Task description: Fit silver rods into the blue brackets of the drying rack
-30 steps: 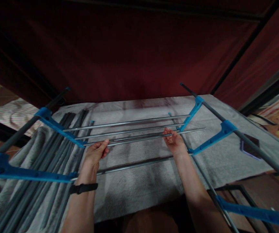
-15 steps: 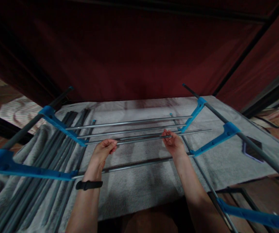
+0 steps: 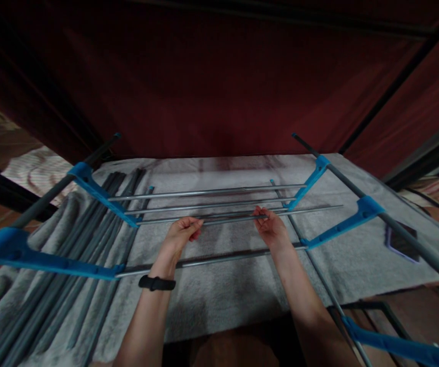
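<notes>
My left hand (image 3: 183, 232) pinches the left end of a thin grey metal rod (image 3: 314, 209) between thumb and fingers. Farther along, the fingers of my right hand (image 3: 270, 224) are closed around the same rod, whose free end sticks out to the right. The rod lies over a rack frame with blue plastic brackets: a far left bracket (image 3: 104, 195), a near left bracket (image 3: 64, 261), a far right bracket (image 3: 306, 182) and a near right bracket (image 3: 343, 226). Several rods, including the back crossbar (image 3: 204, 193) and front crossbar (image 3: 223, 259), span between the sides.
Loose grey tubes (image 3: 76, 265) lie in a pile on the grey blanket (image 3: 238, 290) at left. A phone (image 3: 403, 242) rests on the blanket at right, under an upright tube. Another blue bracket (image 3: 395, 339) is at lower right. Dark red fabric (image 3: 219, 86) stands behind.
My left hand has moved right along with the rod's left end, and the rod's free end now reaches a little farther right. My right hand stays in nearly the same place.
</notes>
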